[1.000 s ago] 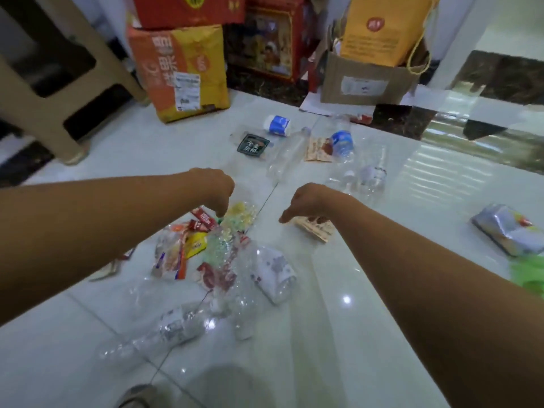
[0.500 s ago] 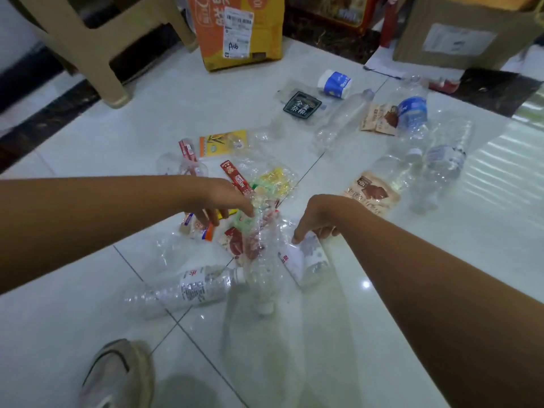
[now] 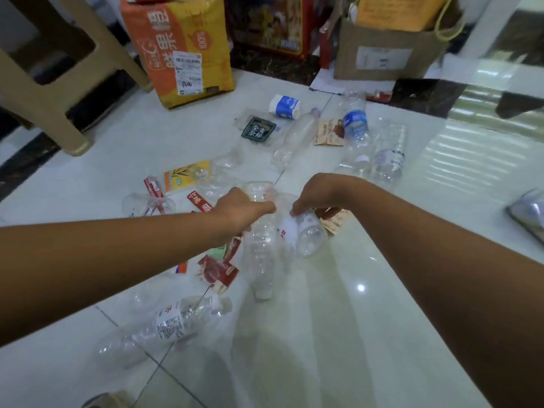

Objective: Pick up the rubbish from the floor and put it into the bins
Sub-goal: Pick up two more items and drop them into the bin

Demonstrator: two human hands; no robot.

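Both hands have come down from above the pile onto bottles. The left hand [image 3: 244, 209] now curls round the upper end of a clear bottle [image 3: 262, 254], whose capped end points down toward the floor [image 3: 338, 334]. The right hand [image 3: 319, 194] pinches the top of a labelled bottle [image 3: 303, 234] just beside it, the open base tilted toward the camera. Blur hides whether the two bottles touch.

Each bottle is held by one end only, and the plastic looks thin and crumpled. A wall could buckle under the fingers and a bottle could slide free as it rises. With the hands this close together, lifting both at once could knock the bottles against each other and loosen one hold.

A red wrapper [image 3: 217, 272] lies just beside the clear bottle's lower half and a brown sachet [image 3: 335, 222] lies right under the right hand. Either could be dragged along, or snagged and then dropped partway.

No bins are in view, so the carry probably means turning or standing. Another bottle [image 3: 173, 320] lies near the bottom of the view and could roll underfoot. More bottles [image 3: 294, 139] and packets lie farther out, near the orange carton [image 3: 182, 48] and the cardboard box [image 3: 382, 57], so most of the rubbish is not yet picked up.
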